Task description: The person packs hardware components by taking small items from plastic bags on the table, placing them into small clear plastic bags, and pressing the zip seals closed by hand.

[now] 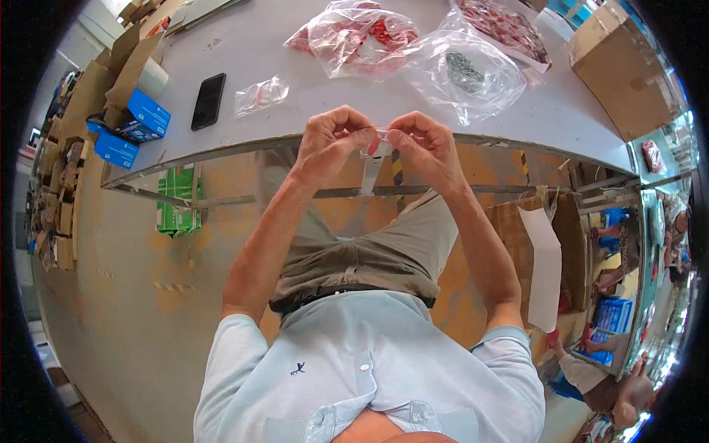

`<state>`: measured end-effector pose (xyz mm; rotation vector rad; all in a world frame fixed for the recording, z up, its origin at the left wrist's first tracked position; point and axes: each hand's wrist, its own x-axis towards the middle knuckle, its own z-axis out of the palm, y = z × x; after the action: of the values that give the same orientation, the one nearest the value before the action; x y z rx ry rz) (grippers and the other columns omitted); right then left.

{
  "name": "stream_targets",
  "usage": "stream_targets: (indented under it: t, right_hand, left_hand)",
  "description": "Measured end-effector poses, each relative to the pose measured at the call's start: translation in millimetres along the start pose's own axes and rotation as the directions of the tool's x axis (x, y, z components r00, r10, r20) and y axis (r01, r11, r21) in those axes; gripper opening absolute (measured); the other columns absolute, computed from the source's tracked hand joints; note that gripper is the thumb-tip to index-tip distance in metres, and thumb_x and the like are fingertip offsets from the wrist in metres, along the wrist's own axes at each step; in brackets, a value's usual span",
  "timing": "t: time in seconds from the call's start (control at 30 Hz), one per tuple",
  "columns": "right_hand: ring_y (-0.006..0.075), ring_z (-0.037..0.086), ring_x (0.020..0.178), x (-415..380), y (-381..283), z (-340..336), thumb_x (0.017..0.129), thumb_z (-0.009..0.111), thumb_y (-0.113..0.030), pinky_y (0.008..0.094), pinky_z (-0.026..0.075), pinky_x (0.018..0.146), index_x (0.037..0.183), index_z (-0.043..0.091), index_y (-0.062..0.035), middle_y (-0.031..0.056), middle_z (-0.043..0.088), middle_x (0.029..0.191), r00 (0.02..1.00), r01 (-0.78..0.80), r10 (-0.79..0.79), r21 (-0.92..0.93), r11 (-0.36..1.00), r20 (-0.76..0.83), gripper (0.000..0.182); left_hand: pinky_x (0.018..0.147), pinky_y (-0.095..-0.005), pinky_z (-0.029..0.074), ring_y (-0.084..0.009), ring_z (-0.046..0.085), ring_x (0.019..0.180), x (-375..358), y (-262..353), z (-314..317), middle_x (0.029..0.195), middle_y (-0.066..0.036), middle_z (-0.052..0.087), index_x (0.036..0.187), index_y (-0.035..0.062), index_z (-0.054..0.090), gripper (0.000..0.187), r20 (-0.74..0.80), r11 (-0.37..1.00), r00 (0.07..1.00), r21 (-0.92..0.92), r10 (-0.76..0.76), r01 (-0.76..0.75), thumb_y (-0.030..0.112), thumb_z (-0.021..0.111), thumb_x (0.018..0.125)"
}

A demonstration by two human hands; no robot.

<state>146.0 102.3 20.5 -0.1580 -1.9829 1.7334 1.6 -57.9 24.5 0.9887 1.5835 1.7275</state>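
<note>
Both hands meet at the table's front edge, pinching a small clear bag [375, 145] with something red in it. My left hand [334, 142] grips the bag's left side between thumb and fingers. On the right side, my right hand [427, 148] pinches it the same way. Beyond them on the table [258, 44] lie a large clear bag of red pieces [369, 37] and another of dark green pieces [465, 72]. A small flat clear bag [261, 96] rests left of my hands, beside a black phone [209, 101].
An open carton [136, 74] and blue boxes [133, 127] stand at the table's left end, a cardboard box [624, 70] at its right. Below are a green package [178, 201] and a large carton [517, 244]. Other people [620, 391] are at the far right.
</note>
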Motion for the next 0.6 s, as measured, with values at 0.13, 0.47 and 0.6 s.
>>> stream_targets:
  t: [0.13,0.47,0.6]
  right_hand:
    - [0.0062,0.06,0.086,10,-2,-1,0.1,0.07,-0.011,0.0239,0.051,0.078,0.105,0.07,0.0002,-0.0002,0.07,0.092,1.0,-0.017,0.017,-0.058,0.998,0.008,0.012]
    - [0.0034,0.056,0.084,16,10,2,0.102,0.067,-0.01,0.0212,0.048,0.074,0.103,0.066,-0.0005,-0.0047,0.063,0.089,0.983,-0.18,0.184,-0.243,0.953,-0.004,0.01]
    - [0.0049,0.051,0.074,15,10,11,0.099,0.07,-0.009,0.0229,0.045,0.066,0.1,0.069,-0.0001,-0.0025,0.063,0.082,0.995,-0.096,0.097,-0.15,0.984,0.0,0.009]
  left_hand:
    - [0.072,-0.0226,0.053,-0.0056,0.064,0.082,8,3,-7,0.09,-0.002,0.072,0.098,0.0015,0.072,0.007,0.019,1.0,1.0,-0.022,-0.021,0.021,-0.002,0.067,0.095]
    - [0.079,-0.0238,0.052,-0.0081,0.064,0.086,18,-34,-21,0.092,-0.002,0.071,0.1,-0.0001,0.073,0.007,0.043,0.996,0.999,-0.084,0.007,-0.003,-0.002,0.067,0.096]
    - [0.079,-0.0226,0.052,-0.0075,0.064,0.087,11,-28,-30,0.095,-0.001,0.07,0.101,0.0,0.073,0.006,0.097,0.985,0.995,-0.173,0.006,0.011,0.001,0.069,0.096]
